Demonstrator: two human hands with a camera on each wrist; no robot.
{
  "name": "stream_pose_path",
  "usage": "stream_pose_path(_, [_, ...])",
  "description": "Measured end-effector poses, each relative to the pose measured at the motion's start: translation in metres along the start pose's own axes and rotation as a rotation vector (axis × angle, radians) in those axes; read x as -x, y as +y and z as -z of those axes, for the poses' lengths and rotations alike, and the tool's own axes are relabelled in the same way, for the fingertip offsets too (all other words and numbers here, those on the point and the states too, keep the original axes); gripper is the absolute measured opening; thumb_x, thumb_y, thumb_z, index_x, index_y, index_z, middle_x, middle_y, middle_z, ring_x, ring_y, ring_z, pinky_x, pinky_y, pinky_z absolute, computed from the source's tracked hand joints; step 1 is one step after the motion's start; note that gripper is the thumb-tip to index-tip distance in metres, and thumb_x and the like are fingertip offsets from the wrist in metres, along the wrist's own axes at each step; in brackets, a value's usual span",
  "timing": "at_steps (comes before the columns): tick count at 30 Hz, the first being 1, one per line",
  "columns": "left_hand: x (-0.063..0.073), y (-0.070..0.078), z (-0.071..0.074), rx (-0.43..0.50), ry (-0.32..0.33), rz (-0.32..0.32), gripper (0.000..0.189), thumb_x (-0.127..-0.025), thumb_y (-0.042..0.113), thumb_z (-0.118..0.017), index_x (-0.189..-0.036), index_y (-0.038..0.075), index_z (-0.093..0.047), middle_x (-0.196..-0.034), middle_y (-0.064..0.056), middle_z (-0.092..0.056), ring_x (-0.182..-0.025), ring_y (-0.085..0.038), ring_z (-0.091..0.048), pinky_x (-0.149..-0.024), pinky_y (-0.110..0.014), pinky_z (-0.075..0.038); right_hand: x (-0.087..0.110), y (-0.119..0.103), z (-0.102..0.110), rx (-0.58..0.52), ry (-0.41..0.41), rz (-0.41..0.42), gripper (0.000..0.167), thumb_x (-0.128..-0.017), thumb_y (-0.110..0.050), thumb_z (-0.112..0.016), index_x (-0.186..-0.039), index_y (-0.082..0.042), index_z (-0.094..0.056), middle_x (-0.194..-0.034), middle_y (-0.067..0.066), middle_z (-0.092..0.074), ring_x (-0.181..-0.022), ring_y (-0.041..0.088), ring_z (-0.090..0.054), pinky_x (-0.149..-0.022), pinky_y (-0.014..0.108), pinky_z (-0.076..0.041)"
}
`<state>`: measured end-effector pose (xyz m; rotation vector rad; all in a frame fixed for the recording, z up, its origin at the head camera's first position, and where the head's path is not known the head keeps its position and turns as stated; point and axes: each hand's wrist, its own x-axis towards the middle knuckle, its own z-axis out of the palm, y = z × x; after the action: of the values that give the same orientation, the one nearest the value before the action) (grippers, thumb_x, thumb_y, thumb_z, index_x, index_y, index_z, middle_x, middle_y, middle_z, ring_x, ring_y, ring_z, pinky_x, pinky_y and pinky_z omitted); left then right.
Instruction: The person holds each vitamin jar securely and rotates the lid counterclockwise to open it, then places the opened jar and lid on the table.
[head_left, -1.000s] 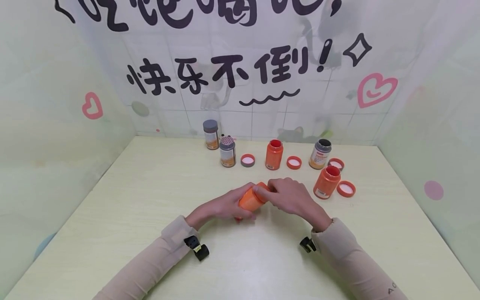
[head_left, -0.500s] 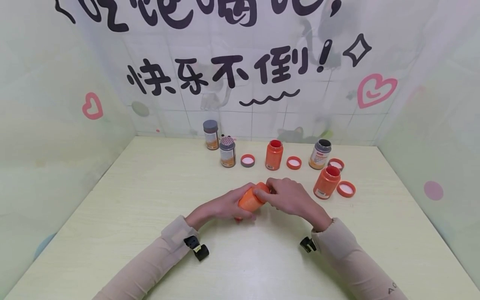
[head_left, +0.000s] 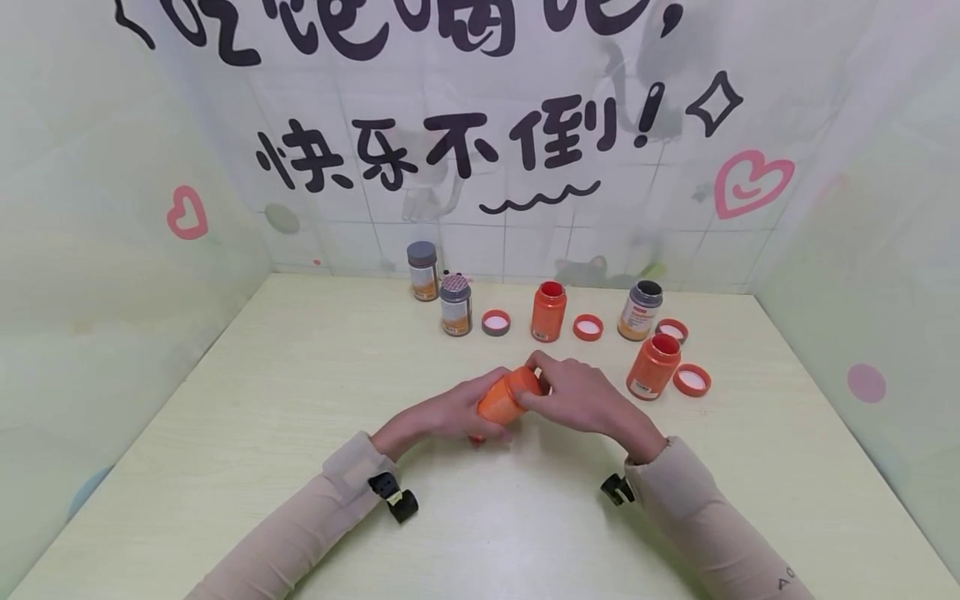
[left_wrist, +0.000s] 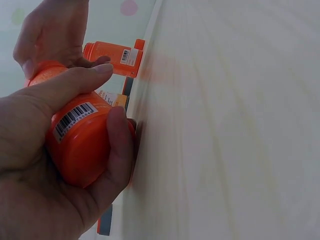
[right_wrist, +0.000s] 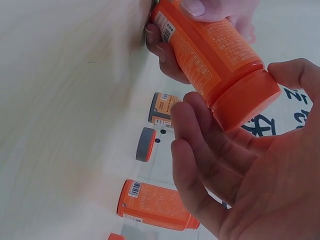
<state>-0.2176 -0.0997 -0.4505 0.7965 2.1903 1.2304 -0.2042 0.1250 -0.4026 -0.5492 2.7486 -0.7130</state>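
Observation:
An orange bottle (head_left: 498,405) lies tilted in my left hand (head_left: 450,407), its orange cap (head_left: 524,382) pointing up and to the right. In the left wrist view the left fingers and thumb wrap round the bottle's body, below a barcode label (left_wrist: 75,121). My right hand (head_left: 581,395) is at the cap end. The right wrist view shows the thumb at one edge of the screwed-on cap (right_wrist: 247,100) and curled fingertips at the opposite edge. A small red bit (head_left: 477,439) shows beneath the left hand.
Behind the hands stand two open orange bottles (head_left: 549,312) (head_left: 653,367), an open grey bottle (head_left: 640,311), a foil-topped grey bottle (head_left: 456,308) and a capped grey bottle (head_left: 423,273). Several loose caps (head_left: 496,322) lie among them, white linings up. A printed curtain (head_left: 337,242) backs the table.
My right thumb has slid down along the cap and the index finger has lifted, so more of the cap's side shows. The left hand keeps its grip on the bottle in place.

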Motion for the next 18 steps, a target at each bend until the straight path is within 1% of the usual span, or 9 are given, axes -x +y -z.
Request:
stream_pose_path(5, [-0.0001,0.0005,-0.0001,-0.002,0.006,0.006,0.057,-0.089,0.017,-0.079,-0.136,0.026,-0.047,-0.119,-0.001,-0.058,-0.110,-0.022,-0.055,-0.092,-0.037,-0.049,0.0009,0.0004,0.0010,-0.002,-0.011,0.016,0.043,-0.093,-0.044,-0.062,-0.126,-0.017,-0.056,-0.093,-0.002,-0.066,-0.077,0.016,-0.060,-0.066,0.029,-0.050])
stream_pose_path(7, [-0.0001,0.0006,0.0000,-0.003,0.006,0.004,0.058,-0.089,0.016,-0.079,-0.136,0.026,-0.047,-0.120,-0.001,-0.058,-0.110,-0.022,-0.055,-0.091,-0.036,-0.049,0.0012,0.0006,0.0011,-0.009,-0.012,0.015,0.044,-0.094,-0.048,-0.061,-0.127,-0.018,-0.056,-0.092,-0.001,-0.066,-0.077,0.016,-0.060,-0.066,0.029,-0.049])
stream_pose_path(9, [-0.0002,0.0006,0.0000,0.004,0.001,0.006,0.059,-0.090,0.017,-0.079,-0.138,0.026,-0.046,-0.120,-0.002,-0.058,-0.109,-0.023,-0.056,-0.086,-0.035,-0.052,0.0014,0.0008,0.0008,-0.020,-0.006,0.005,0.047,-0.096,-0.054,-0.059,-0.127,-0.019,-0.057,-0.091,-0.001,-0.066,-0.076,0.017,-0.060,-0.067,0.030,-0.049])
stream_pose_path(12, [0.0001,0.0006,0.0000,0.021,-0.009,0.016,0.062,-0.090,0.018,-0.079,-0.141,0.028,-0.045,-0.121,-0.004,-0.056,-0.105,-0.024,-0.057,-0.075,-0.034,-0.055,0.0010,0.0014,0.0000,-0.033,0.012,-0.016,0.055,-0.096,-0.066,-0.054,-0.124,-0.020,-0.059,-0.088,-0.001,-0.066,-0.075,0.017,-0.060,-0.066,0.030,-0.048])
stream_pose_path(14, [0.0001,0.0006,-0.0002,0.030,-0.014,0.022,0.062,-0.091,0.019,-0.079,-0.141,0.030,-0.045,-0.121,-0.005,-0.055,-0.103,-0.025,-0.057,-0.069,-0.034,-0.056,0.0006,0.0016,-0.0006,-0.030,0.029,-0.027,0.058,-0.095,-0.070,-0.052,-0.121,-0.019,-0.060,-0.087,-0.001,-0.066,-0.075,0.017,-0.060,-0.066,0.030,-0.048])
stream_pose_path(15, [0.0002,0.0005,-0.0001,0.032,-0.015,0.023,0.062,-0.091,0.019,-0.079,-0.141,0.030,-0.045,-0.121,-0.005,-0.055,-0.101,-0.026,-0.058,-0.067,-0.034,-0.056,0.0005,0.0017,-0.0008,-0.024,0.035,-0.032,0.059,-0.095,-0.071,-0.051,-0.119,-0.019,-0.061,-0.086,-0.001,-0.066,-0.074,0.017,-0.060,-0.065,0.030,-0.048])
stream_pose_path(18, [0.0000,-0.0001,-0.0001,0.026,-0.012,0.022,0.062,-0.091,0.019,-0.079,-0.141,0.030,-0.045,-0.120,-0.005,-0.056,-0.102,-0.025,-0.058,-0.068,-0.034,-0.056,0.0001,0.0019,-0.0013,0.002,0.047,-0.047,0.060,-0.095,-0.073,-0.049,-0.112,-0.017,-0.064,-0.082,0.000,-0.065,-0.071,0.018,-0.059,-0.063,0.029,-0.046])
